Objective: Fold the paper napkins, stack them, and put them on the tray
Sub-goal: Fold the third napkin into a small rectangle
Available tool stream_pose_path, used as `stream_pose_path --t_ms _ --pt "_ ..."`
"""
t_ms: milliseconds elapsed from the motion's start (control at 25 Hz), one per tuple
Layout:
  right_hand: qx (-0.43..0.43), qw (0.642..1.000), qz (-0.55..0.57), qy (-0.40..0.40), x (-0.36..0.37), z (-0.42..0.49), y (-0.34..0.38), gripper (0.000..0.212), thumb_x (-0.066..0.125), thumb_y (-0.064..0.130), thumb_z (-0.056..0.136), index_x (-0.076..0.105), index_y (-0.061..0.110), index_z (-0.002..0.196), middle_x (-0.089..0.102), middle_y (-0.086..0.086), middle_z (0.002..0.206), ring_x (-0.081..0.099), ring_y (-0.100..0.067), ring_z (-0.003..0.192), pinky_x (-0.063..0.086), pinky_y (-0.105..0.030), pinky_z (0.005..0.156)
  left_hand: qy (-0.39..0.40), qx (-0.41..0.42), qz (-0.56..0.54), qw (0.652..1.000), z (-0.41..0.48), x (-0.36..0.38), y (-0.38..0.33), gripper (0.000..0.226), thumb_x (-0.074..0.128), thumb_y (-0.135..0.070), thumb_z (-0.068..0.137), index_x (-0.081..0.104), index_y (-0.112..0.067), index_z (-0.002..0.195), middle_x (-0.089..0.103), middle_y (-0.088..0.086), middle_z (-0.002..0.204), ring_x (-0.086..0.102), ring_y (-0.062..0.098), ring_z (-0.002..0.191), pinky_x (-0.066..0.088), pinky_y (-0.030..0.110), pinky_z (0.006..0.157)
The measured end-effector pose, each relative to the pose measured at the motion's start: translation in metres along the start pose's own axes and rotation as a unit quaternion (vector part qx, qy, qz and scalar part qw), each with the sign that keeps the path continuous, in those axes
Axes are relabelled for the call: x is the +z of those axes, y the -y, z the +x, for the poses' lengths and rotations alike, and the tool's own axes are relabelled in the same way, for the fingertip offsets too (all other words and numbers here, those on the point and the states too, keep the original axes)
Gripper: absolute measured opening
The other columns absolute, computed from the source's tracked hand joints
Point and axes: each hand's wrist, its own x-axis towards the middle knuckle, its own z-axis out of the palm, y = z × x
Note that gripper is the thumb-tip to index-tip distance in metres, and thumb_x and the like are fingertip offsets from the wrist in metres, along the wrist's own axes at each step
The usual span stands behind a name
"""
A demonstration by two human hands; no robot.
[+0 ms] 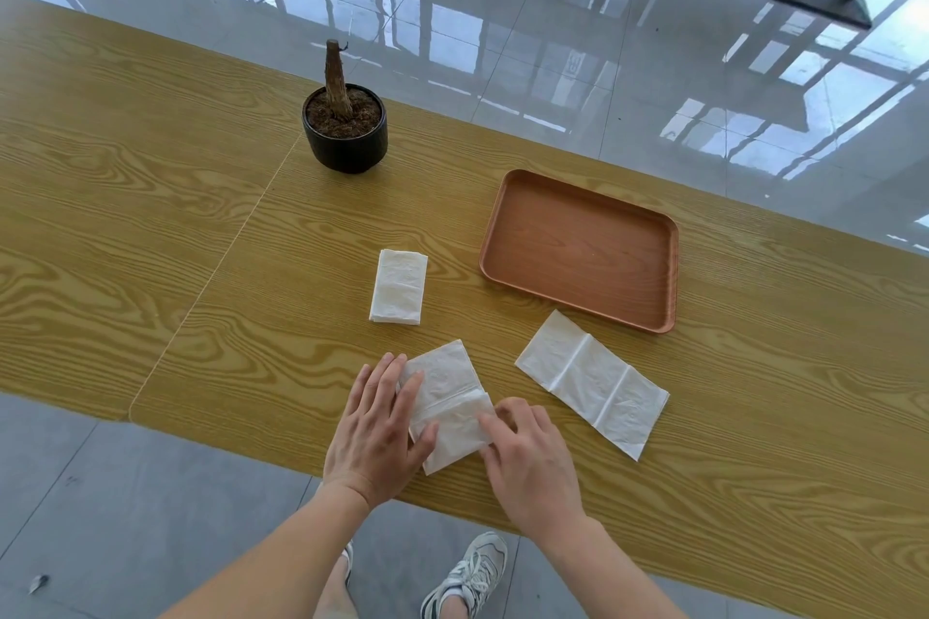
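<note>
A partly folded white paper napkin (445, 392) lies near the table's front edge. My left hand (374, 427) rests flat on its left side, fingers spread. My right hand (528, 460) pinches the napkin's right flap with curled fingers. A small folded napkin (398, 286) lies farther back, apart from both hands. An unfolded, creased napkin (593, 380) lies flat to the right. The brown wooden tray (668, 276) sits at the back right with nothing in it.
A black pot (346, 143) holding soil and a bare brown stump stands at the back of the wooden table (151, 216). The table's near edge runs just below my hands. Shiny floor tiles and dark furniture bases lie beyond the table.
</note>
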Motion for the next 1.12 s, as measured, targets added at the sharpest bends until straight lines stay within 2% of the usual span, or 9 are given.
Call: stream_pose_path --t_ms 160,280,440,560,640,720,800,960,1120 --pt "-0.025 0.999 -0.002 0.032 -0.003 -0.003 0.001 0.024 0.069 0.026 0.087 0.067 0.023 0.111 0.058 0.003 0.104 0.054 -0.018 0.089 0.053 -0.032 0.074 -0.002 -0.009 -0.006 1.000 0.000 -0.002 -0.001 0.069 0.053 -0.054 0.089 0.044 -0.014 0.144 0.039 0.012 0.154 0.027 0.029 0.150 0.021 0.052 0.121" --pt "0.001 0.998 0.039 0.042 -0.013 0.017 -0.003 0.014 0.063 0.028 0.095 0.067 0.024 0.107 0.057 0.007 0.099 0.054 -0.015 0.091 0.054 -0.030 0.074 -0.019 -0.026 -0.026 0.999 0.001 -0.004 -0.002 0.072 0.053 -0.055 0.087 0.042 -0.014 0.145 0.042 0.009 0.152 0.027 0.028 0.149 0.023 0.050 0.121" --pt "0.004 0.996 0.092 0.017 -0.027 0.079 -0.002 0.025 0.061 0.021 0.099 0.067 0.018 0.123 0.064 0.004 0.116 0.059 -0.019 0.105 0.054 -0.035 0.084 -0.068 -0.100 -0.075 0.990 0.003 -0.015 -0.001 0.077 0.050 -0.061 0.085 0.045 -0.012 0.144 0.052 0.007 0.141 0.037 0.029 0.139 0.034 0.051 0.112" --pt "-0.047 0.993 0.083 0.071 -0.029 0.115 0.008 0.040 0.060 0.019 0.100 0.057 0.017 0.139 0.058 0.003 0.134 0.053 -0.021 0.118 0.052 -0.040 0.095 -0.057 -0.171 -0.056 0.982 0.011 -0.028 -0.001 0.083 0.059 -0.067 0.081 0.046 -0.013 0.143 0.053 0.008 0.136 0.040 0.030 0.132 0.036 0.051 0.106" --pt "-0.066 0.990 0.045 0.116 -0.027 0.126 0.010 0.045 0.062 0.021 0.098 0.053 0.018 0.143 0.054 0.002 0.135 0.051 -0.021 0.119 0.052 -0.042 0.096 -0.019 -0.175 -0.032 0.984 0.013 -0.033 0.002 0.091 0.066 -0.071 0.075 0.046 -0.015 0.144 0.049 0.009 0.138 0.037 0.029 0.135 0.034 0.051 0.108" --pt "-0.082 0.986 0.001 0.148 -0.024 0.129 0.009 0.044 0.065 0.020 0.096 0.055 0.018 0.138 0.054 0.001 0.128 0.050 -0.022 0.117 0.053 -0.043 0.093 0.012 -0.161 -0.008 0.987 0.012 -0.034 0.005 0.094 0.067 -0.074 0.071 0.046 -0.017 0.144 0.046 0.007 0.141 0.033 0.027 0.137 0.030 0.048 0.111" --pt "-0.083 0.985 -0.020 0.153 -0.020 0.129 0.007 0.033 0.063 0.017 0.095 0.060 0.017 0.127 0.054 0.000 0.119 0.050 -0.022 0.113 0.052 -0.041 0.091 0.018 -0.150 0.002 0.989 0.011 -0.032 0.008 0.093 0.068 -0.073 0.070 0.048 -0.019 0.143 0.044 0.004 0.142 0.032 0.026 0.138 0.029 0.047 0.112" --pt "-0.040 0.989 0.032 0.139 -0.020 0.125 0.006 0.012 0.060 0.018 0.096 0.067 0.019 0.106 0.055 0.003 0.107 0.049 -0.019 0.104 0.049 -0.035 0.089 0.020 -0.154 -0.002 0.988 0.019 -0.033 0.009 0.092 0.075 -0.070 0.066 0.051 -0.021 0.141 0.043 0.004 0.141 0.030 0.026 0.137 0.030 0.047 0.111" --pt "-0.039 0.988 0.083 0.126 -0.028 0.121 0.008 0.006 0.062 0.014 0.090 0.066 0.016 0.095 0.064 0.001 0.100 0.057 -0.022 0.097 0.052 -0.039 0.082 0.027 -0.169 -0.024 0.985 0.026 -0.039 0.007 0.089 0.078 -0.064 0.066 0.051 -0.024 0.141 0.044 0.003 0.138 0.028 0.025 0.134 0.030 0.046 0.109"
